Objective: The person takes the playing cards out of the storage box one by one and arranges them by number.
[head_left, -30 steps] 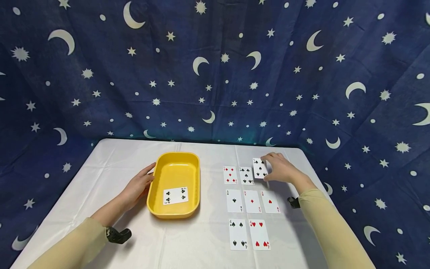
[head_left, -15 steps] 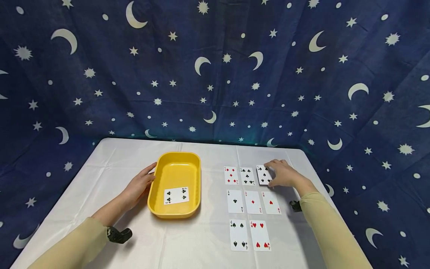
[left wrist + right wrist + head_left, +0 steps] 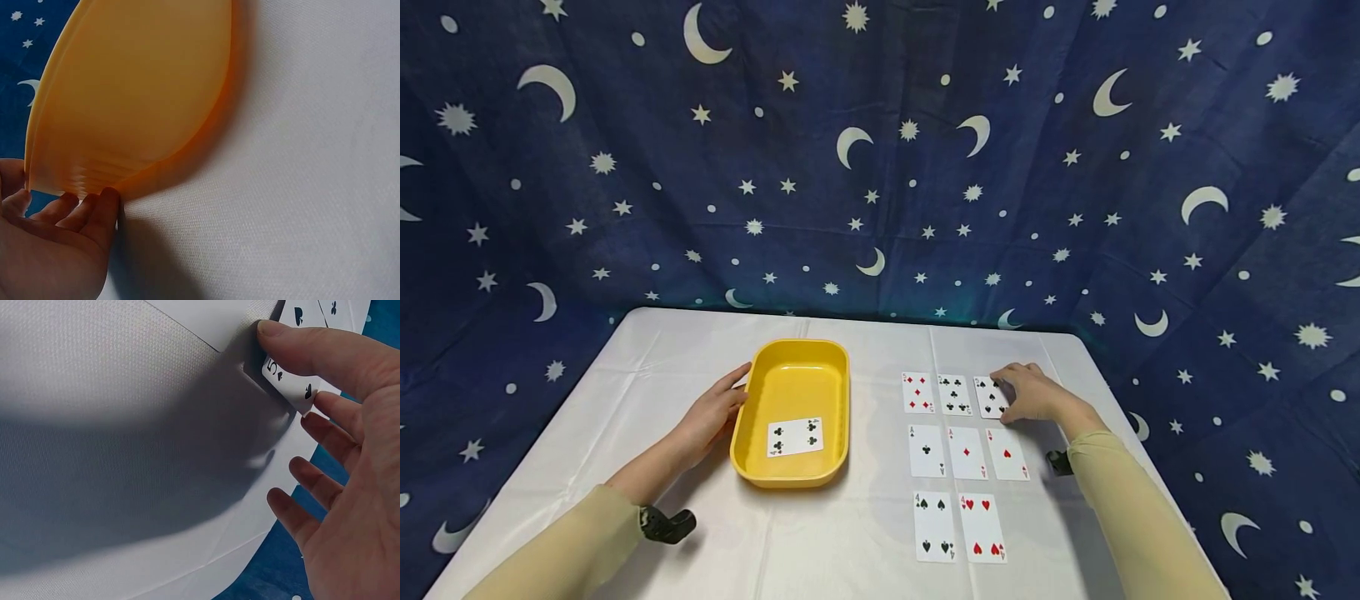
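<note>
My right hand (image 3: 1033, 392) holds the five of spades (image 3: 987, 398) at its right end, thumb on one edge and a finger at another. In the right wrist view, a corner of this playing card (image 3: 290, 387) stands slightly off the cloth, above its shadow. Left of it lie the five of clubs (image 3: 954, 394) and five of diamonds (image 3: 917, 392). With relaxed fingers my left hand (image 3: 703, 421) touches the outer left side of a yellow tray (image 3: 842, 417). Fingertips meet the tray's outer wall (image 3: 94, 169) in the left wrist view. A four of clubs (image 3: 795, 437) lies in the tray.
Below the fives are the ace of clubs (image 3: 927, 451), ace of diamonds (image 3: 967, 453) and ace of hearts (image 3: 1007, 454). The nearest row has the four of spades (image 3: 934, 527) and four of hearts (image 3: 982, 528). A starry curtain (image 3: 880, 167) hangs behind the white-clothed table (image 3: 880, 533).
My right hand has lowered the five of spades and shifted it slightly right, from over the five of clubs to a place beside it. The left hand stays at the tray.
</note>
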`<control>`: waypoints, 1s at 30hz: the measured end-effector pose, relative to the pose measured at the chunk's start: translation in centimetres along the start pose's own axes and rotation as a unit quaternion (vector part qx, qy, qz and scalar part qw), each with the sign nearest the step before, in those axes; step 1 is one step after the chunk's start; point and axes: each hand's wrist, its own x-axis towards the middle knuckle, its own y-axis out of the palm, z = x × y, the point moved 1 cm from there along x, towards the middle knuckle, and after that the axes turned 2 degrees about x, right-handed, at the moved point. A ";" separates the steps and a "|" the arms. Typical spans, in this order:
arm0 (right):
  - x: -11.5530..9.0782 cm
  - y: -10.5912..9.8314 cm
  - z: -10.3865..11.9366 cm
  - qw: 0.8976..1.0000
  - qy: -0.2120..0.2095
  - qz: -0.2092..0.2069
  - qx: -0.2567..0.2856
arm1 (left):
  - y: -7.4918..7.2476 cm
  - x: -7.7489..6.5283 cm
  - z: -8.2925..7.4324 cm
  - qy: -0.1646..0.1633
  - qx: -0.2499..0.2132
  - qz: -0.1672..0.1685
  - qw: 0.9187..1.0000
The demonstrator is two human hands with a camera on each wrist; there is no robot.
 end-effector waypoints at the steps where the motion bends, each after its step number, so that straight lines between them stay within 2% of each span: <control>1: 0.0 0.0 0.0 1.000 0.000 0.001 0.000 | 0.0 0.0 0.0 0.000 -0.001 0.000 1.000; 30: 0.4 0.2 0.3 0.999 0.016 0.025 0.011 | 0.1 0.2 0.0 0.001 0.006 -0.008 1.000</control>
